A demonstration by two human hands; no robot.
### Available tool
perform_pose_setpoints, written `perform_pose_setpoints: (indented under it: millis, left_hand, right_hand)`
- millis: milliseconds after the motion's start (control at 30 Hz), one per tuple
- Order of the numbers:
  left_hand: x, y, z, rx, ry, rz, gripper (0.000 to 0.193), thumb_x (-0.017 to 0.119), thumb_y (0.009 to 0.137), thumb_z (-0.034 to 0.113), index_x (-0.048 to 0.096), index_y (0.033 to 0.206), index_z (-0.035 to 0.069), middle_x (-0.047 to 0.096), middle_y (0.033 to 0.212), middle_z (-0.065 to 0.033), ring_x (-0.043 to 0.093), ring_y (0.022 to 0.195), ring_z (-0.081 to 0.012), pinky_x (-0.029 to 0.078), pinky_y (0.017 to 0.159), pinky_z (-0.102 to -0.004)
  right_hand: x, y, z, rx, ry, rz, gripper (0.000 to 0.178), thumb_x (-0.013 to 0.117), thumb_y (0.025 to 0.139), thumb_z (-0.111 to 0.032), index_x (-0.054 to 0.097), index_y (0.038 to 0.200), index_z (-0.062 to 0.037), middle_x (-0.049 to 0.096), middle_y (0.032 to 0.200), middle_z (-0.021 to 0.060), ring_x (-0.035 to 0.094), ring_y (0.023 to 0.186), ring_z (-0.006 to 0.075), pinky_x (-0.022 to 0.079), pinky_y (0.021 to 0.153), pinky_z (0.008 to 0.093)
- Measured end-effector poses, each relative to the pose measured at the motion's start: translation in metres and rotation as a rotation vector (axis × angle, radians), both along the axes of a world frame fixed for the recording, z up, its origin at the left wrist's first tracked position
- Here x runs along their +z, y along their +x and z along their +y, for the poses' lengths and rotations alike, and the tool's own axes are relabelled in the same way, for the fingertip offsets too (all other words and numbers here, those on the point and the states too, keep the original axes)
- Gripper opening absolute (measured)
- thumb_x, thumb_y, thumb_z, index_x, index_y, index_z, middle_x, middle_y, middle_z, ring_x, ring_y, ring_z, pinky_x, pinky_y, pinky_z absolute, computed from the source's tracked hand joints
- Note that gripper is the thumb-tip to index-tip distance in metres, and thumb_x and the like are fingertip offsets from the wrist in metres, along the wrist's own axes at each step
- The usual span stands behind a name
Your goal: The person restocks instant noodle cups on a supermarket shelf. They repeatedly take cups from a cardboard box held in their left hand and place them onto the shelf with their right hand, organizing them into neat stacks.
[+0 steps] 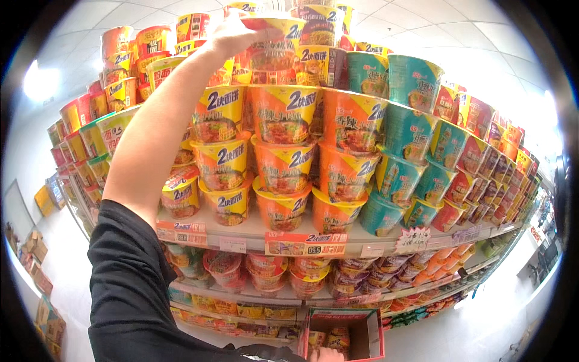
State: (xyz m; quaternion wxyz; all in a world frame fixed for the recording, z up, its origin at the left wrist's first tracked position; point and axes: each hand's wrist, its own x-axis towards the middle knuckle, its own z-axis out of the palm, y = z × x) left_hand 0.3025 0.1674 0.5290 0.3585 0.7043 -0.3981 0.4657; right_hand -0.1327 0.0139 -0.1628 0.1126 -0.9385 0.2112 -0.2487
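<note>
My left arm, in a black short sleeve, reaches up across the shelf. At its end, my left hand [232, 35] is closed on the rim of an instant noodle cup [272, 53], on the upper tier of the display. Orange-and-yellow noodle cups [285, 114] stand stacked in columns below it. At the lower edge, my right hand [327, 355] shows only in part, closed at the near side of an open red-edged cardboard box [375, 338]. Several yellow noodle packages [339, 341] lie inside the box.
Teal noodle cups [412, 130] and red cups [473, 154] stand in stacks to the right. Price tags line the shelf edge [304, 244]. Lower shelves hold more cups [265, 271]. Cardboard boxes [51, 320] sit on the floor at the far left.
</note>
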Motion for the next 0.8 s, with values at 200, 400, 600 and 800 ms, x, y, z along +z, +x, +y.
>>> perform_pose_setpoints:
  millis: [200, 400, 600, 800]
  left_hand:
    - [-0.001, 0.042, -0.020, 0.328, 0.122, 0.173, 0.105, 0.084, 0.069, 0.072, 0.057, 0.132, -0.007, 0.065, 0.128, -0.0238, 0.060, 0.125, -0.0308, 0.047, 0.108, -0.0432]
    - [-0.017, 0.032, -0.022, 0.359, 0.219, 0.051, 0.092, 0.072, 0.077, 0.071, 0.061, 0.134, 0.000, 0.060, 0.138, -0.0282, 0.058, 0.127, -0.0418, 0.046, 0.108, -0.0448]
    - [-0.016, 0.021, -0.020, 0.508, 0.310, -0.026, 0.078, 0.069, 0.085, 0.064, 0.063, 0.133, 0.003, 0.065, 0.134, -0.0220, 0.061, 0.124, -0.0358, 0.048, 0.105, -0.0452]
    - [-0.008, 0.024, -0.025, 0.625, 0.404, 0.029, 0.069, 0.069, 0.091, 0.055, 0.061, 0.134, 0.002, 0.066, 0.131, -0.0227, 0.062, 0.124, -0.0354, 0.048, 0.104, -0.0463]
  right_hand:
    - [-0.004, -0.001, -0.002, 0.012, 0.023, 0.070, 0.023, 0.065, 0.087, -0.035, 0.073, 0.085, -0.0131, 0.072, 0.083, 0.0093, 0.066, 0.080, 0.0319, 0.048, 0.070, 0.0502]
    - [-0.008, -0.004, -0.008, 0.015, 0.028, 0.060, 0.023, 0.065, 0.087, -0.036, 0.074, 0.087, -0.0144, 0.073, 0.083, 0.0081, 0.066, 0.081, 0.0310, 0.047, 0.071, 0.0493]
    - [-0.010, -0.004, -0.006, 0.015, 0.028, 0.065, 0.025, 0.065, 0.087, -0.036, 0.073, 0.086, -0.0132, 0.071, 0.083, 0.0075, 0.065, 0.083, 0.0305, 0.046, 0.073, 0.0482]
    - [-0.005, -0.004, -0.004, 0.028, 0.042, 0.033, 0.023, 0.065, 0.086, -0.034, 0.072, 0.083, -0.0124, 0.070, 0.083, 0.0077, 0.064, 0.083, 0.0304, 0.046, 0.073, 0.0477]
